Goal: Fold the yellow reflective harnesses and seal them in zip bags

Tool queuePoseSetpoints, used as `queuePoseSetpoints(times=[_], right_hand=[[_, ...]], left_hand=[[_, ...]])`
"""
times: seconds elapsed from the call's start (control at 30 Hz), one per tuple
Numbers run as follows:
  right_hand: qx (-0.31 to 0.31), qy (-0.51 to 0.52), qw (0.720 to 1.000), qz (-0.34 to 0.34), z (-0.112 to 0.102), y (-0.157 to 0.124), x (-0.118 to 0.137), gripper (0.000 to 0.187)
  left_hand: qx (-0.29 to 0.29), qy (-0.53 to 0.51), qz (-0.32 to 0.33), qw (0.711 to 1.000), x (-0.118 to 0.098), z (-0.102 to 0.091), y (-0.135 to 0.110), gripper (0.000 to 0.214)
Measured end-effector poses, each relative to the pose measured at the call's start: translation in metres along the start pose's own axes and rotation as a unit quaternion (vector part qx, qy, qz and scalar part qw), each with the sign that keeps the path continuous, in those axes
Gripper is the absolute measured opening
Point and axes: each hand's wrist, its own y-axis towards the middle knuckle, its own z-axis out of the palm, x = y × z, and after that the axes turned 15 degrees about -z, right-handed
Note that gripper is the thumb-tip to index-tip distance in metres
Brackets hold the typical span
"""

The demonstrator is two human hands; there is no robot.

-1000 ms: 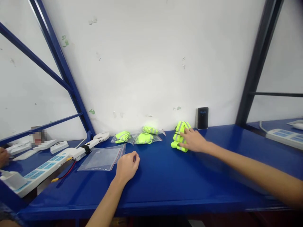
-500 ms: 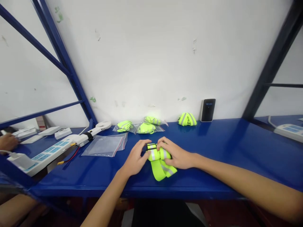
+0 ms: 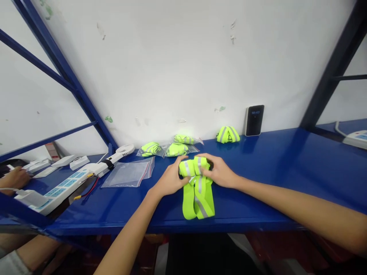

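My left hand and right hand both grip the top fold of the hi-vis reflective vest. Its once-bunched straps now lie straightened toward me on the tabletop, in front of my body.

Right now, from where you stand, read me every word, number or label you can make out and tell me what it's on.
The black device has small blue characters on its display, too blurred to read.
The power strip has blue panels; any print on it is too small to read.
The reflective band shows no readable words.
No text can be quoted with certainty.
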Motion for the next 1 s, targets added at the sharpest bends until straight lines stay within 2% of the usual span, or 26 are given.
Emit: queuePoseSetpoints(times=[0.07, 0.13, 0.2, 0.27, 0.37, 0.43, 0.47, 0.53, 0.6, 0.67, 0.73, 0.87, 1.0], right_hand=[[-0.072, 0.048, 0.994, 0.074, 0.000, 0.001, -0.003, 0.033], [-0.136, 0.096, 0.974, 0.153, -0.001, 0.001, -0.007, 0.036], [-0.169, 0.129, 0.951, 0.223, -0.004, 0.001, -0.012, 0.044], [-0.148, 0.137, 0.949, 0.241, -0.008, 0.002, -0.016, 0.044], [-0.063, 0.137, 0.973, 0.175, -0.016, 0.001, -0.019, 0.028], [0.018, 0.134, 0.981, 0.139, -0.024, 0.001, -0.019, 0.046], [0.072, 0.121, 0.982, 0.125, -0.028, 0.001, -0.018, 0.054], [0.139, 0.036, 0.987, 0.071, -0.036, 0.000, -0.014, 0.053], [0.138, -0.065, 0.988, 0.025, -0.040, 0.000, -0.010, 0.044], [0.120, -0.126, 0.985, -0.022, -0.041, 0.000, -0.005, 0.064], [0.132, -0.161, 0.975, -0.081, -0.038, 0.000, -0.002, 0.074], [0.177, -0.227, 0.941, -0.176, -0.033, 0.000, -0.002, 0.068], [0.173, -0.223, 0.934, -0.219, -0.033, -0.002, -0.005, 0.058]], left_hand=[[-0.015, 0.011, 0.018, 1.000, -0.001, 0.001, 0.012, 0.082], [-0.060, 0.040, 0.070, 0.995, -0.003, 0.005, 0.022, 0.086], [-0.094, 0.077, 0.113, 0.986, -0.003, 0.011, 0.028, 0.075], [-0.102, 0.094, 0.131, 0.982, -0.003, 0.017, 0.029, 0.059], [-0.091, 0.023, 0.105, 0.990, 0.002, 0.020, 0.026, 0.041], [-0.079, -0.105, 0.029, 0.991, 0.006, 0.020, 0.025, 0.028], [-0.072, -0.175, -0.019, 0.982, 0.008, 0.020, 0.025, 0.026], [-0.057, -0.285, -0.098, 0.952, 0.012, 0.019, 0.026, 0.030], [-0.036, -0.335, -0.125, 0.933, 0.013, 0.018, 0.027, 0.034], [-0.008, -0.350, -0.119, 0.929, 0.012, 0.018, 0.028, 0.036], [0.032, -0.347, -0.106, 0.931, 0.010, 0.018, 0.027, 0.038], [0.102, -0.326, -0.089, 0.936, 0.005, 0.018, 0.023, 0.044], [0.116, -0.306, -0.088, 0.941, 0.002, 0.016, 0.020, 0.050]])
